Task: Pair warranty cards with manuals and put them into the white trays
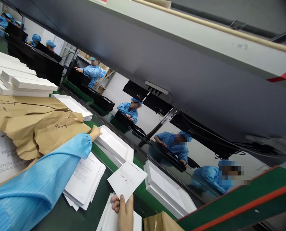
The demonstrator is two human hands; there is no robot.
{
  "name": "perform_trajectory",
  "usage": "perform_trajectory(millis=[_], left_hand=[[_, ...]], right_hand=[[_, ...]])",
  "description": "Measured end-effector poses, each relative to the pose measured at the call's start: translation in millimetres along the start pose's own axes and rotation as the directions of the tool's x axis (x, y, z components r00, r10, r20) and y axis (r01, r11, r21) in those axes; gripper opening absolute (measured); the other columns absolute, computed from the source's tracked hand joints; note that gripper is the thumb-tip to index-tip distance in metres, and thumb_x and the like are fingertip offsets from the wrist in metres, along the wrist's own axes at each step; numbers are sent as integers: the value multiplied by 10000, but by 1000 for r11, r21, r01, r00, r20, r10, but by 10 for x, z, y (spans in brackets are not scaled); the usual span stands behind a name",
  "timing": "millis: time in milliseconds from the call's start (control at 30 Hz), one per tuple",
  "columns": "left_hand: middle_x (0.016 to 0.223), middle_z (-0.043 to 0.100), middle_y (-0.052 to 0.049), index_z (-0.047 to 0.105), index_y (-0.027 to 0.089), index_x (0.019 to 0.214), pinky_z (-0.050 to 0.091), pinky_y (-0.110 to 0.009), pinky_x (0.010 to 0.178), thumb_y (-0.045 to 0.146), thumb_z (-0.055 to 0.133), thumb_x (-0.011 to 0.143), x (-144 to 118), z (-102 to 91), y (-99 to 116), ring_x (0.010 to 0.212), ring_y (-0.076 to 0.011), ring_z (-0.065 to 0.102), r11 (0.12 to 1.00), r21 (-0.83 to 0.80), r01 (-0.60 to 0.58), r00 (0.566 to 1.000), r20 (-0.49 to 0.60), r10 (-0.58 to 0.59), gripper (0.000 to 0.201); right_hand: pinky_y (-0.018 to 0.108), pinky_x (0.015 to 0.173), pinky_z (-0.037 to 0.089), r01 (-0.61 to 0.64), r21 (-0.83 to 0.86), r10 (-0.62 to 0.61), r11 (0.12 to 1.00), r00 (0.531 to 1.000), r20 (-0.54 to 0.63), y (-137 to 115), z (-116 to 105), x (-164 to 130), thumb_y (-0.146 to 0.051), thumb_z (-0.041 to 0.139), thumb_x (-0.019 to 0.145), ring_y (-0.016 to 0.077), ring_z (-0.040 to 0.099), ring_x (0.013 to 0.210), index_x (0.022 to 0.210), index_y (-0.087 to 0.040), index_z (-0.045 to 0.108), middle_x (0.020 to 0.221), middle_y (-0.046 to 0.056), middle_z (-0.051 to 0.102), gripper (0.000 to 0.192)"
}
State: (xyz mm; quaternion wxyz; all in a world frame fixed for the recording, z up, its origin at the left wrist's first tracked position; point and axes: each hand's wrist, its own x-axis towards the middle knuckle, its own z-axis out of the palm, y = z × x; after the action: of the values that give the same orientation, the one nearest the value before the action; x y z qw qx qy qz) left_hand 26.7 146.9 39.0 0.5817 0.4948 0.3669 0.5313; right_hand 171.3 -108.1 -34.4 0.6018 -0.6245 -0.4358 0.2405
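My right hand [125, 208] pinches a white square manual [127, 177] by its lower corner, above a stack of white booklets [106, 214]. Stretched forward in a blue sleeve, my left hand [95, 132] is at the near left end of an open white box [117, 144]. Its fingers are bent together over the box's edge, beside a printed white paper [105, 133] inside. Whether they grip that paper or the box wall, I cannot tell. Below the left forearm lies a pile of warranty booklets [83, 179].
Brown wrapping paper [61, 128] covers more booklets at left, with stacked white boxes [24, 78] behind. Another open white box [168, 187] sits on the green line to the right. A brown paper packet [160, 222] lies at the bottom. Several co-workers in blue [129, 110] work across the line.
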Motion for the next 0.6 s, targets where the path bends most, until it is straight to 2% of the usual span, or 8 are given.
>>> perform_trajectory(millis=[100, 167, 267, 367, 500, 600], left_hand=[[1043, 462, -84, 360, 142, 1082, 427, -291, 672, 253, 348, 799, -132, -26, 18, 800, -126, 516, 1000, -15, -4, 990, -144, 2, 304], [1052, 462, -88, 333, 153, 1081, 421, -232, 632, 209, 309, 794, -295, -43, 54, 750, -95, 530, 999, -14, -32, 987, -160, 29, 293], [935, 531, -53, 423, 170, 957, 401, -186, 561, 200, 339, 751, -605, -98, 90, 639, -73, 539, 996, 14, -88, 993, -83, 89, 225], [760, 559, -10, 495, 172, 789, 392, -202, 551, 215, 400, 704, -869, -228, 48, 555, -81, 522, 987, 65, -145, 989, 20, 144, 135], [702, 535, 2, 497, 184, 742, 387, -240, 579, 233, 388, 700, -995, -464, -105, 571, -112, 513, 919, 318, -231, 973, 99, 210, 127], [755, 522, -8, 488, 187, 758, 384, -260, 651, 222, 361, 712, -984, -581, -224, 662, -129, 507, 845, 459, -275, 960, 85, 266, 139]], right_hand=[[269, 425, 343, -15, -4, 15, 1000, 1000, 18, -26, -9, -13, -550, 372, 682, 155, 448, 420, 907, -301, 314, 545, -38, 551, 341], [269, 438, 350, -10, -15, 10, 1000, 1000, 10, -63, -8, -39, -536, 380, 688, 151, 456, 433, 864, -295, 300, 566, -39, 556, 309], [274, 454, 363, 30, -49, -33, 998, 998, -54, -215, -17, -104, -505, 383, 706, 143, 455, 431, 860, -279, 304, 579, -37, 555, 285], [270, 456, 365, 71, -83, -76, 994, 995, -65, -514, -64, -107, -452, 405, 725, 142, 472, 445, 884, -248, 333, 599, -17, 564, 268], [214, 392, 331, 78, 46, -77, 996, 996, -34, -929, -96, 232, -342, 489, 706, 112, 445, 402, 931, -230, 331, 549, -26, 545, 297], [178, 407, 357, -48, 166, 48, 985, 999, 1, -989, -14, 719, -266, 540, 651, 82, 444, 412, 840, -211, 389, 518, -32, 520, 248]])
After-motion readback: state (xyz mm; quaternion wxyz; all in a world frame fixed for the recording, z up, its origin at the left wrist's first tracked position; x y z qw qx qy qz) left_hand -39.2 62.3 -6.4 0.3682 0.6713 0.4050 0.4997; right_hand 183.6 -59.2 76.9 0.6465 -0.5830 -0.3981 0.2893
